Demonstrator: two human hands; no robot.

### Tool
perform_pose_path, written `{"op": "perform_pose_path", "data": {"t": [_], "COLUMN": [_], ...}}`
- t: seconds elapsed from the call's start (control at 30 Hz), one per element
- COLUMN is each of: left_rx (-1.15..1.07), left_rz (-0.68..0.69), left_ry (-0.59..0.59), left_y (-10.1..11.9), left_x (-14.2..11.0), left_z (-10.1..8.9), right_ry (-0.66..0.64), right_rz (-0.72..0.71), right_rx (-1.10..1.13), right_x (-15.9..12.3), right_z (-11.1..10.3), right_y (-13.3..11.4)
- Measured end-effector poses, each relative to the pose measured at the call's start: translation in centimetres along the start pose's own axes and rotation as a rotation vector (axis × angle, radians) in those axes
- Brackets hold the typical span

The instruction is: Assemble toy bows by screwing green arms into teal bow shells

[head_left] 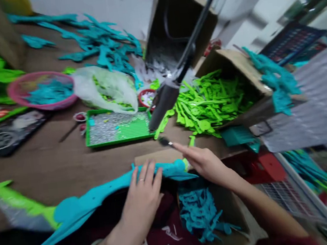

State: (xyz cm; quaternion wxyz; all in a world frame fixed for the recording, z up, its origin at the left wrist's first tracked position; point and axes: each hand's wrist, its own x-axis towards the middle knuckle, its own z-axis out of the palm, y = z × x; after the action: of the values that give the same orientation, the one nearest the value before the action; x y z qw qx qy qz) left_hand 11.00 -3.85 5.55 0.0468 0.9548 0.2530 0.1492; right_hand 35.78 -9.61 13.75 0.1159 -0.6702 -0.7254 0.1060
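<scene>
A long turquoise plastic piece [100, 192] with a lime-green end [24, 197] lies slantwise along the table's near edge. My left hand [143, 187] has its fingers laid across the right part of this piece, thumb on the near side, holding it. Closed around a small brush-like tool [165, 141] with a dark tip, my right hand [205, 161] hovers just above the piece's right end. Its handle is hidden in my fingers. Beyond the hands, a green tray [121, 142] holds many small silvery screws. A grey cylindrical tool [165, 102], blurred, hangs from a dark rod over the tray's right side.
Lime-green parts [205, 102] spill from a cardboard box [239, 62] at right. Turquoise parts [107, 46] are heaped at the back. A pink basket [43, 106], plastic bag [109, 93] and phone [8, 134] stand left. An open box with turquoise pieces [200, 212] sits below my right arm.
</scene>
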Motion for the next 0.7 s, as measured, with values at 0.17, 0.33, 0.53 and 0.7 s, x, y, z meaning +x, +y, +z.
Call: {"op": "perform_pose_path", "data": {"t": [0.17, 0.33, 0.53, 0.7], "left_rx": [0.078, 0.103, 0.328, 0.358], "left_rz": [-0.268, -0.297, -0.138, -0.023], "left_ry": [-0.239, -0.328, 0.011, 0.12], "left_y": [-6.2, -6.3, -3.6, -3.8], "left_x": [-5.0, -6.5, -8.6, -8.2], "left_z": [-2.6, -3.7, -5.7, -6.5], "right_ry": [-0.035, 0.052, -0.021, -0.386], "right_rz": [-0.643, -0.958, -0.951, -0.725], "right_rx": [-0.362, -0.536, -0.526, -0.266], "right_x": [11.4, 24.0, 23.8, 11.0], "right_z": [3.0, 8.3, 2.3, -4.4], "right_y": [-12.6, -22.6, -20.2, -11.8]}}
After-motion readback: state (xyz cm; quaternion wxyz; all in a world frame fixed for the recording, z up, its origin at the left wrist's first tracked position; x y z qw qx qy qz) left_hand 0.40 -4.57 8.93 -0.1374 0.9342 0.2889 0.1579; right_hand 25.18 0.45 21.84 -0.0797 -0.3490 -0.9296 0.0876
